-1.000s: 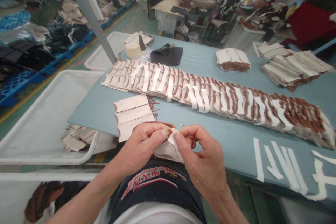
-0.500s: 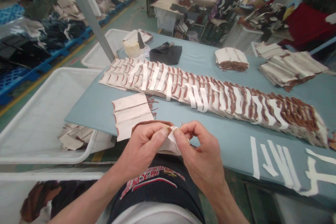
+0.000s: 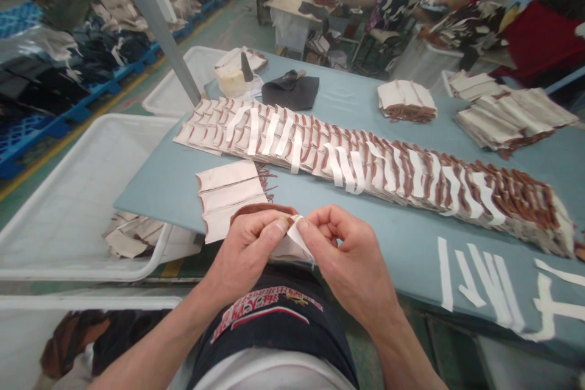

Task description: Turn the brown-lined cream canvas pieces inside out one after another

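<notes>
My left hand (image 3: 247, 253) and my right hand (image 3: 342, 250) pinch a folded cream leather piece (image 3: 287, 250) with a brown edge, held above my lap. A white flap of it stands up between my thumbs. Just beyond my left hand, a small stack of cream pieces with brown-edged folds (image 3: 226, 198) lies on the blue table (image 3: 155, 192). A long overlapping row of similar pieces (image 3: 365, 161), with white strips across it, runs over the table beyond both hands.
White strips (image 3: 491, 283) lie on the table to the right. At the far side are stacked leather bundles (image 3: 514, 116), a black cloth (image 3: 290, 91) and a cream block (image 3: 233, 82). White trays (image 3: 77, 195) stand to the left, beyond them shelves of material.
Both hands have risen slightly and drawn closer together, and the white flap now stands more upright between my thumbs. The view has shifted slightly.
</notes>
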Motion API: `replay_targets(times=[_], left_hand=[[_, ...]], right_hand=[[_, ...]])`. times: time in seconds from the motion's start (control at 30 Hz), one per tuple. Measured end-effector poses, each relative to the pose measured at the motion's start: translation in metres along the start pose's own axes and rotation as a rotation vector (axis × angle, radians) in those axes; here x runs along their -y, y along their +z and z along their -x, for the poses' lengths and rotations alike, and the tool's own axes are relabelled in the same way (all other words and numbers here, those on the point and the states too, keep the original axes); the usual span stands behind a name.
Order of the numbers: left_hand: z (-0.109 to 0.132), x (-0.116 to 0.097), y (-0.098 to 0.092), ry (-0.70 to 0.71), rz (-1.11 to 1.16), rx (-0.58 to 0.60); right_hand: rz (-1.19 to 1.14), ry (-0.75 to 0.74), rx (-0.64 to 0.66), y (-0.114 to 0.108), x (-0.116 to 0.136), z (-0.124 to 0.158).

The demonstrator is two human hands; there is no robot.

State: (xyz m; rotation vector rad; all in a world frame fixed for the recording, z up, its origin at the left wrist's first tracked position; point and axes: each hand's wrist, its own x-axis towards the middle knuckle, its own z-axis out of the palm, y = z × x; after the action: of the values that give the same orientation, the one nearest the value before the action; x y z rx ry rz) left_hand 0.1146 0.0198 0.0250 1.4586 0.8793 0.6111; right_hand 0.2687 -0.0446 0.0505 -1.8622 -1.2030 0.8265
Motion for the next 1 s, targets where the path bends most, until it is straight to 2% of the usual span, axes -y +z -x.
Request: replay_targets(times=[0.17, 0.33, 0.67, 0.83, 1.0], left_hand=[[0.000, 0.002, -0.001, -0.052, 0.093, 0.016], [0.001, 0.004, -0.002, -0.057, 0.091, 0.016], [-0.003, 0.012, -0.004, -0.091, 0.126, 0.030], [-0.003, 0.008, -0.004, -0.081, 0.101, 0.033], [-0.004, 0.000, -0.003, -0.057, 0.096, 0.060]], right_hand=[[0.013, 0.005, -0.017, 0.002, 0.002, -0.001], [0.020, -0.006, -0.041, 0.007, -0.003, 0.000], [0.122, -0.139, -0.193, 0.017, -0.010, 0.001], [0.170, -0.180, -0.288, 0.022, -0.013, 0.002], [0.174, -0.182, -0.288, 0.024, -0.014, 0.002]])
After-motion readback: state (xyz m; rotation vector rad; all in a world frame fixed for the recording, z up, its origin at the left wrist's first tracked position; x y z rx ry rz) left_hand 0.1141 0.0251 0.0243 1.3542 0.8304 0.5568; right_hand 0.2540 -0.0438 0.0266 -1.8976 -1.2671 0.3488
